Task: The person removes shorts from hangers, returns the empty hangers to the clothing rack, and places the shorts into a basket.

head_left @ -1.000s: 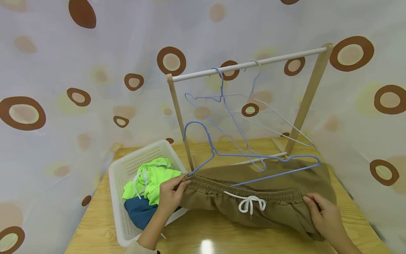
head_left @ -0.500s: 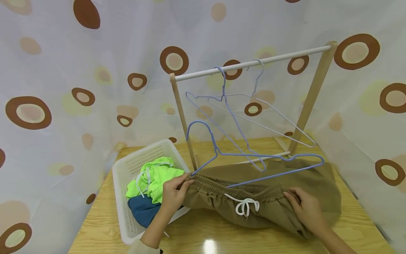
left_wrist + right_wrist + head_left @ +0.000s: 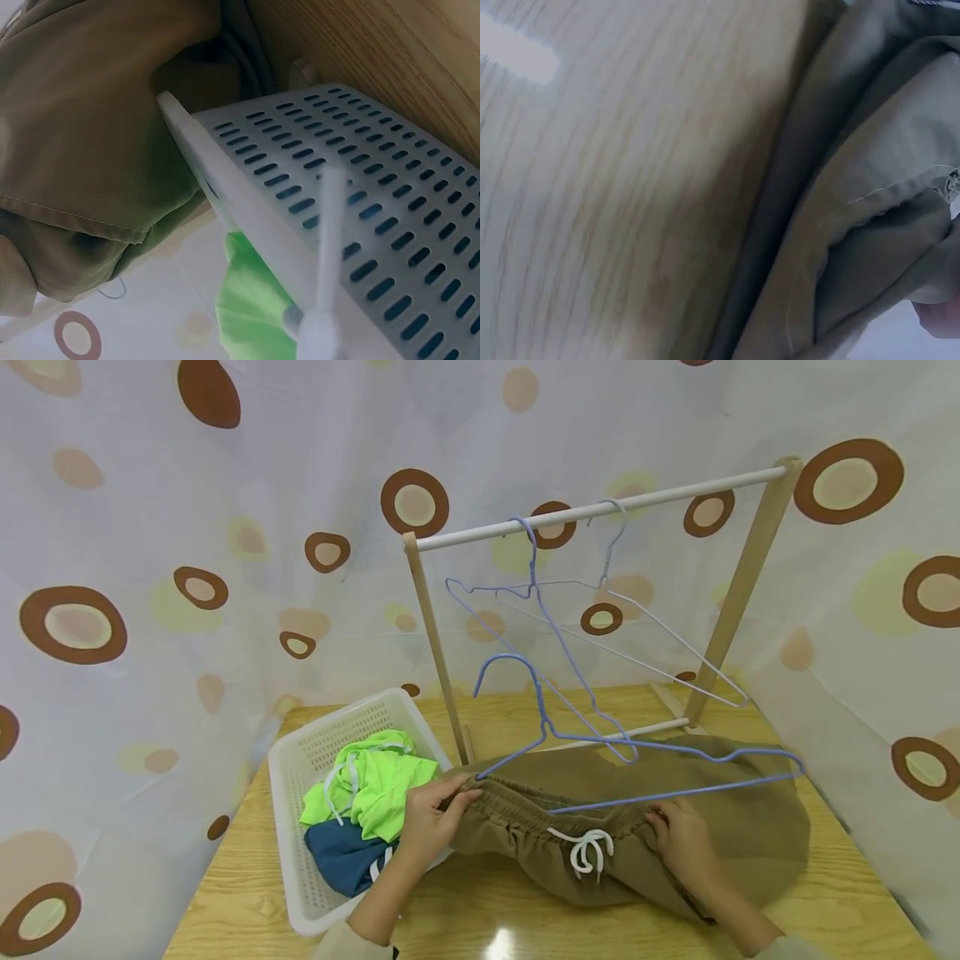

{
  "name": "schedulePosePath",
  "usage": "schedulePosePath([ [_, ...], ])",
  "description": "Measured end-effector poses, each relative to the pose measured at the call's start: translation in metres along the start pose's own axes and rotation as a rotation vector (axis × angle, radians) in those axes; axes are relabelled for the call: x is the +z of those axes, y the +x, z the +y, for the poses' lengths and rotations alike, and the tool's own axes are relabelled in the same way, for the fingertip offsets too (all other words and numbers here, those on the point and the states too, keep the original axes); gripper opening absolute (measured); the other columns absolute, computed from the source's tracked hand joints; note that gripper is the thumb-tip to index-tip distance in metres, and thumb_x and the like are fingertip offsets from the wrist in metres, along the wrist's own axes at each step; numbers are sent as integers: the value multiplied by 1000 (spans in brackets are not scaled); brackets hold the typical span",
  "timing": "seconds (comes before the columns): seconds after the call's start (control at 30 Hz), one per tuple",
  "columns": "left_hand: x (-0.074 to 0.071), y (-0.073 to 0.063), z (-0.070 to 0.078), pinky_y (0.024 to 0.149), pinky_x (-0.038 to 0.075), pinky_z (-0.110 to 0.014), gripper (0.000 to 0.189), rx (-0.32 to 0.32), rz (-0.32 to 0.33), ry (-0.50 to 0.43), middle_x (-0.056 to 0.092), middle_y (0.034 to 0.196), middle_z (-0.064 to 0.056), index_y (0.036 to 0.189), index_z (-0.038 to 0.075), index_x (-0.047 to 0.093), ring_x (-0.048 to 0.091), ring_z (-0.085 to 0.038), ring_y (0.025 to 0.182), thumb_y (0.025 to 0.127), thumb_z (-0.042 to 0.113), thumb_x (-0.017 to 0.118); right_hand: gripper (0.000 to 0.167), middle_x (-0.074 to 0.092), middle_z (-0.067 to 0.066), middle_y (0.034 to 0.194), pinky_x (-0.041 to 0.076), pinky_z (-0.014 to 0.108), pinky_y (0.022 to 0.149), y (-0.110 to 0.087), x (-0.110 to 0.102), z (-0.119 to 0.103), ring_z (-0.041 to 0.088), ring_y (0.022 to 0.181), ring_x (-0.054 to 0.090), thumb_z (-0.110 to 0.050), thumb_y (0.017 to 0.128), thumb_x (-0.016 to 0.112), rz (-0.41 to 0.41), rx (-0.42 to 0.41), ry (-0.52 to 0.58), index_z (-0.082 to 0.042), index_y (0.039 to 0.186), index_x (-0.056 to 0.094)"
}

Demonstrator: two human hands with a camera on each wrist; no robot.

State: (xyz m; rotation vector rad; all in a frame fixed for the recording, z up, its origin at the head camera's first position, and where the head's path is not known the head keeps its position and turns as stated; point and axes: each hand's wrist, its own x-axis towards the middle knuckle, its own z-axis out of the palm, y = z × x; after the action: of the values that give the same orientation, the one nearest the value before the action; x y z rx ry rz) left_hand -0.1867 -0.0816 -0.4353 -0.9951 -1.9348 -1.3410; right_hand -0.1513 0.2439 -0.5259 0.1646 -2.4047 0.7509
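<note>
Brown drawstring pants (image 3: 540, 852), with an elastic waistband and a white bow at the front, lie across the table. My left hand (image 3: 435, 817) pinches the waistband's left end. Farther along the waistband, right of the bow, my right hand (image 3: 684, 847) pinches the front edge. A blue wire hanger (image 3: 637, 741) has its left arm tucked into the waistband's left corner, close to my left fingers. Its right arm sticks out above the fabric, past my right hand, and its hook points up. In the right wrist view, folds of the pants (image 3: 885, 172) cover most of that hand.
A white perforated basket (image 3: 283, 827) stands left, holding bright green clothing (image 3: 382, 781) and dark blue clothing (image 3: 337, 856) with white cords. Behind, a rack with a white rail (image 3: 675, 496) carries a blue hanger (image 3: 558, 631) and a white hanger (image 3: 667, 631).
My right hand has slid left along the waistband towards the bow, and the waistband has slackened and bunched. My left hand and the hanger have shifted slightly right, the hanger's right end lowering.
</note>
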Motion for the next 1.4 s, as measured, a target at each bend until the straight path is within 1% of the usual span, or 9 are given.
schedulePosePath([
  [0.13, 4, -2, 2, 48, 40, -11, 12, -24, -20, 2, 68, 72, -13, 86, -2, 70, 49, -9, 53, 76, -8, 68, 14, 57, 13, 72, 44, 26, 49, -6, 12, -2, 18, 62, 53, 8, 70, 72, -55, 22, 33, 8, 81, 63],
  [0.4, 9, 2, 2, 47, 39, -10, 7, -3, -23, 3, 68, 71, -12, 85, -1, 69, 48, -10, 52, 79, -4, 67, 32, 68, 17, 89, 54, 27, 62, -8, 3, 2, 23, 74, 65, -1, 80, 67, -468, 187, 140, 12, 107, 61],
  [0.53, 10, 5, 2, 49, 41, -11, 9, -3, -21, 0, 69, 74, -13, 85, -1, 69, 51, -12, 54, 78, -6, 67, 15, 70, 9, 81, 53, 22, 54, -1, -14, 5, 13, 65, 64, 2, 83, 62, -249, 211, 261, 10, 96, 65],
  [0.7, 10, 7, 4, 50, 43, -13, 14, -1, -25, -14, 70, 78, -17, 86, -4, 69, 55, -15, 56, 75, -11, 67, 29, 69, 1, 75, 48, 20, 46, 10, -58, 18, 9, 56, 60, -2, 98, 38, 95, 280, 1067, 6, 96, 66],
  [0.8, 9, 8, 6, 50, 44, -12, 17, -11, -38, -19, 71, 80, -18, 89, -5, 70, 57, -16, 56, 75, -12, 67, 54, 68, 21, 93, 54, 30, 59, 19, -91, 28, 26, 71, 66, -22, 103, 15, 67, 117, 1687, 12, 113, 56],
  [0.87, 9, 9, 6, 51, 44, -12, 17, -18, -45, -16, 71, 82, -18, 91, -5, 71, 58, -16, 57, 76, -11, 66, 70, 62, 30, 105, 54, 37, 68, 24, -112, 29, 35, 81, 64, -34, 101, 2, -40, 10, 1899, 17, 123, 45],
  [1.07, 8, 10, 6, 53, 46, -11, 15, -10, -98, 60, 72, 80, -12, 91, 0, 72, 63, -14, 60, 77, -4, 69, 53, 58, 23, 118, 53, 33, 69, 28, -147, 22, 28, 89, 62, -12, 101, 0, -250, -176, 1632, 16, 134, 32],
  [1.27, 5, 13, 7, 57, 48, -11, 16, 15, -146, 163, 73, 81, -8, 91, 3, 73, 67, -13, 67, 76, 4, 71, 41, 66, 5, 95, 47, 24, 50, 12, -153, 6, 10, 70, 61, 19, 93, 24, -179, -36, 1055, 7, 114, 58],
  [1.4, 4, 14, 5, 59, 50, -12, 20, 44, -151, 170, 73, 81, -9, 93, 2, 73, 68, -15, 69, 74, 3, 73, 37, 68, 1, 92, 46, 23, 51, 4, -150, 3, 7, 70, 62, 20, 92, 28, -154, 14, 1012, 5, 105, 59],
])
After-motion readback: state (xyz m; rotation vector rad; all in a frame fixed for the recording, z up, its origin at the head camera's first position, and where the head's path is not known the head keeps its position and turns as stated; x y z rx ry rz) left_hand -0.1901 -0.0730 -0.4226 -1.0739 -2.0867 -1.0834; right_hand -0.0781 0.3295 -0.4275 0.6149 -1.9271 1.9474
